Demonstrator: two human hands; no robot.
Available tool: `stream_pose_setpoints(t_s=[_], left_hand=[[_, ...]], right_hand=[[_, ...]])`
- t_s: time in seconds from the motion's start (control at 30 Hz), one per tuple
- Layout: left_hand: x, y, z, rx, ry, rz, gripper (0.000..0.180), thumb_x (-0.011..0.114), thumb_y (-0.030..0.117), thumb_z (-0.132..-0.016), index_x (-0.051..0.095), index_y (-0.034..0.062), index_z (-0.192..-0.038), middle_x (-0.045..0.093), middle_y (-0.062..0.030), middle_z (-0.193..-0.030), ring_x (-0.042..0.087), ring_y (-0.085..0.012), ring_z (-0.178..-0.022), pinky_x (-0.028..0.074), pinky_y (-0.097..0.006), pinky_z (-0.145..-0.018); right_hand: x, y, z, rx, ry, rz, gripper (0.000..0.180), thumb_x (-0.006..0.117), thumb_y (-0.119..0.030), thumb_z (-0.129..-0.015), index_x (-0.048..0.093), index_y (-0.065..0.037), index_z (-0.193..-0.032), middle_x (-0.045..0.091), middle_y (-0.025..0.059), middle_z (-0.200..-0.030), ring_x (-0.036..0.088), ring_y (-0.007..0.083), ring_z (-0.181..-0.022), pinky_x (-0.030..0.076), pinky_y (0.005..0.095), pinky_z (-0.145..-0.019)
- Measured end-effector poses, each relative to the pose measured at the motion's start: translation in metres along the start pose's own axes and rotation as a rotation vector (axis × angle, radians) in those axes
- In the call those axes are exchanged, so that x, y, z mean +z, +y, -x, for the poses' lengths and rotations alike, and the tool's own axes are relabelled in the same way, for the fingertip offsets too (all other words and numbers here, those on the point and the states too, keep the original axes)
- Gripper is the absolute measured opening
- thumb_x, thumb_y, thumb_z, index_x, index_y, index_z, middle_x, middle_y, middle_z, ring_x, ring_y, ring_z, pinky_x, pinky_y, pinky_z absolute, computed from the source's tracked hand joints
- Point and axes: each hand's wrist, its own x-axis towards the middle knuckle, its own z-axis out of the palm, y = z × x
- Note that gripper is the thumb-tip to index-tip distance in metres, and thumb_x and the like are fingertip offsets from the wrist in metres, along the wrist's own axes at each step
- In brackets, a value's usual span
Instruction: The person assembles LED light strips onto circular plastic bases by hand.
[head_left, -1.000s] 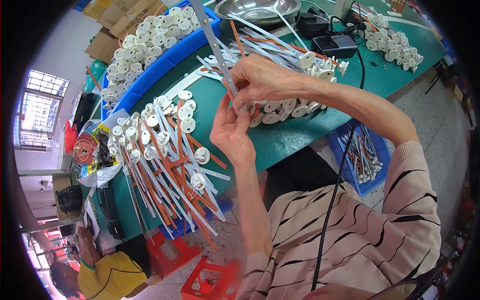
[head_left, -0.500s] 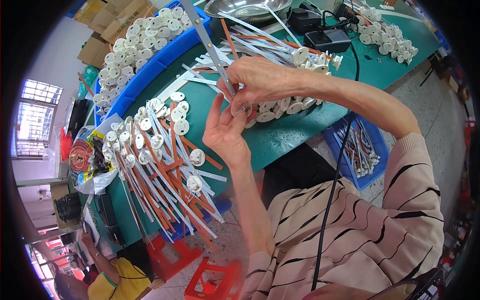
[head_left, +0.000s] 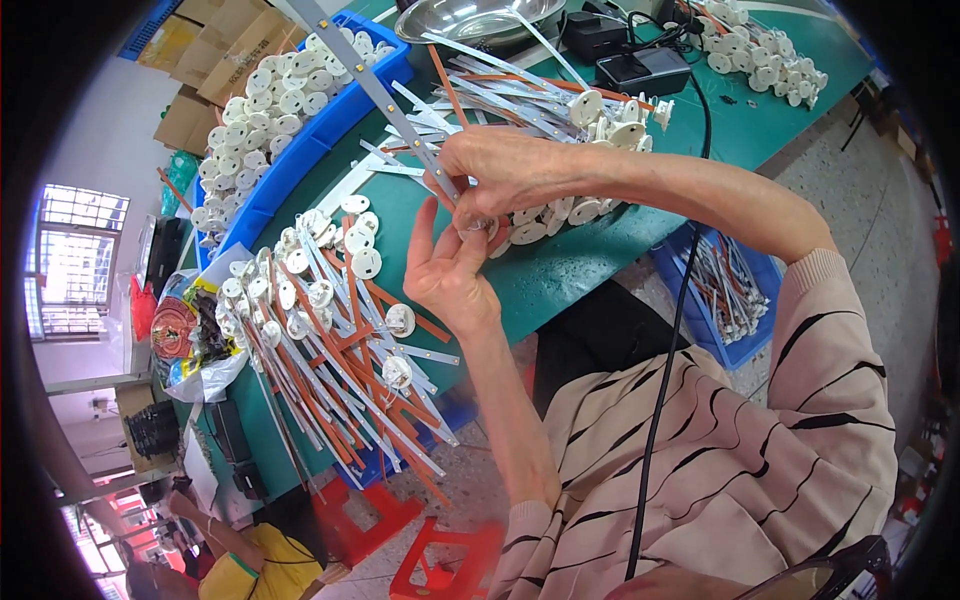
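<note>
In front of me, over the green table, my hands meet fingertip to fingertip. My right hand (head_left: 510,165) is closed round the lower end of a long grey LED strip (head_left: 380,98), which slants up to the left. From below, my left hand (head_left: 452,285) pinches a small white round piece (head_left: 490,226) at that same end; its other fingers stretch away. Fingers cover most of the piece. Left of my hands lies a pile of LED strips (head_left: 330,340), white and orange-brown, with white round caps on their ends. More capped strips (head_left: 520,95) lie beyond my right hand.
A blue bin (head_left: 262,190) heaped with white caps stands at far left. Behind sit a metal bowl (head_left: 480,22) and a black device (head_left: 645,70) with a cable. A blue crate (head_left: 745,345) of strips stands low at right. A co-worker (head_left: 255,565) and red stools (head_left: 440,560) are lower left.
The strip's upper end has swung left and leans further over. My hands stay together at its lower end, and the whole view has shifted slightly.
</note>
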Motion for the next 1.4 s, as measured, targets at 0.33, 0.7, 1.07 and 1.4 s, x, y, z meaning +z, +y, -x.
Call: stream_pose_setpoints(t_s=[0.33, 0.7, 1.07, 1.4], left_hand=[[-0.014, -0.007, -0.009, -0.145, -0.014, 0.057, 0.047, 0.061, -0.008, -0.077, 0.042, -0.0123, -0.12, 0.059, -0.023, -0.103, 0.062, -0.0311, -0.091, 0.057, -0.039, -0.074], [-0.008, -0.005, -0.005, -0.089, 0.042, 0.043, 0.048, 0.058, -0.012, -0.076, 0.041, -0.01, -0.121, 0.059, -0.0237, -0.098, 0.062, -0.0309, -0.09, 0.058, -0.043, -0.074], [-0.006, -0.001, -0.002, -0.076, 0.066, 0.046, 0.051, 0.057, -0.016, -0.074, 0.042, -0.0078, -0.122, 0.057, -0.023, -0.102, 0.061, -0.0319, -0.091, 0.059, -0.043, -0.07], [-0.007, -0.004, -0.003, -0.084, 0.069, 0.069, 0.052, 0.055, -0.014, -0.077, 0.038, -0.0059, -0.126, 0.057, -0.0211, -0.102, 0.06, -0.0306, -0.092, 0.057, -0.044, -0.075]], right_hand=[[-0.016, -0.009, -0.007, -0.054, -0.117, -0.093, 0.024, 0.071, -0.02, -0.06, 0.064, -0.001, -0.073, 0.061, 0.009, -0.064, 0.06, 0.0208, -0.06, 0.046, 0.0323, -0.054], [-0.003, 0.004, -0.008, -0.181, 0.041, -0.186, 0.012, 0.066, -0.007, -0.067, 0.06, 0.003, -0.07, 0.055, 0.009, -0.054, 0.052, 0.0162, -0.05, 0.038, 0.0315, -0.049], [0.004, -0.002, -0.005, -0.193, 0.076, -0.139, 0.01, 0.067, -0.005, -0.066, 0.06, 0.001, -0.07, 0.055, 0.0092, -0.054, 0.052, 0.0168, -0.051, 0.039, 0.0316, -0.05], [0.003, -0.004, -0.004, -0.188, 0.113, -0.146, 0.016, 0.071, -0.012, -0.062, 0.062, 0.0, -0.068, 0.057, 0.011, -0.056, 0.055, 0.0226, -0.054, 0.04, 0.0353, -0.052]])
